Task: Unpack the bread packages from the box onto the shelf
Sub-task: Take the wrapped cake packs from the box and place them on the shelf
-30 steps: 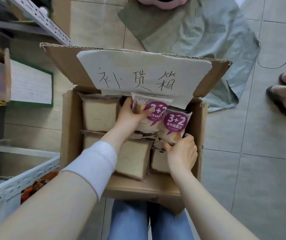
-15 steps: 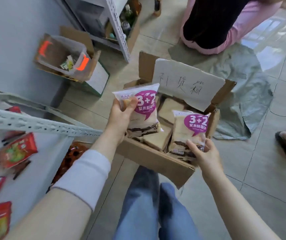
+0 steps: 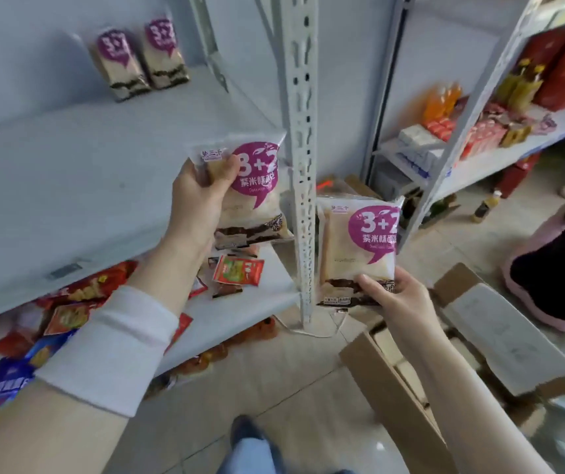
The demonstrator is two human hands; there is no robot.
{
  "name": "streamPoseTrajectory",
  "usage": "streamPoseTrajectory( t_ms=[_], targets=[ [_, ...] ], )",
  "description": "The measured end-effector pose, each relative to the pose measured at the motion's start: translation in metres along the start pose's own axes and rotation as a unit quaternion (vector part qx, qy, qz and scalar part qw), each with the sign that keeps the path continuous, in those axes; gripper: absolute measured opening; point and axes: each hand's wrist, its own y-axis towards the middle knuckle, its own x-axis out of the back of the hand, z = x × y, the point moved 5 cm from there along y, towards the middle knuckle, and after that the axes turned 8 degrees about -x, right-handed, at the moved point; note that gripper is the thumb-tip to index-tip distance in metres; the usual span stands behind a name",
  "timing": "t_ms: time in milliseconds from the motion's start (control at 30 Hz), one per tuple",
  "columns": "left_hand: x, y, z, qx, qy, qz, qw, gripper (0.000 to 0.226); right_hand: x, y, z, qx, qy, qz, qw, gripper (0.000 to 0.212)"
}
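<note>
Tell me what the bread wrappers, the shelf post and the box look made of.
Bread wrappers: thin plastic film, part clear, glossy; the bread shows through and the edges crinkle. Shelf post: probably painted metal, pale grey, punched with rows of slots. Box: brown corrugated cardboard, matt, with raw cut edges.

I am seeing the person's two bare hands and forearms reaching into the view. The left hand (image 3: pixel 199 200) is wearing no ring or glove, and around the left forearm a white elastic band (image 3: pixel 110 350) is sitting like a wide cuff, smooth and without any marking. The right hand (image 3: pixel 400 299) and its forearm are wearing nothing. Below, the person is wearing blue jeans (image 3: pixel 250 453), and a dark shoe tip (image 3: pixel 245 427) is showing.
</note>
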Motion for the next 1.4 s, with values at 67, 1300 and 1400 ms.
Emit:
streamPoseTrajectory(
  t_ms=[67, 1300, 1400],
  targets=[
    [0.050, 0.025, -0.014, -0.019, 0.009, -0.041, 0.999, 0.014, -0.052, 0.017, 0.025, 0.022, -0.007, 0.036, 0.999, 0.013],
    [0.175, 0.438, 0.126, -0.098, 0.056, -0.274, 0.955, 0.041, -0.387, 0.453, 0.190, 0.192, -0.252, 0.002, 0.948, 0.039],
    [0.174, 0.437, 0.123, -0.096, 0.044, -0.262, 0.959, 0.037, -0.388, 0.446, 0.189, 0.186, -0.251, -0.013, 0.950, 0.049]
  ],
)
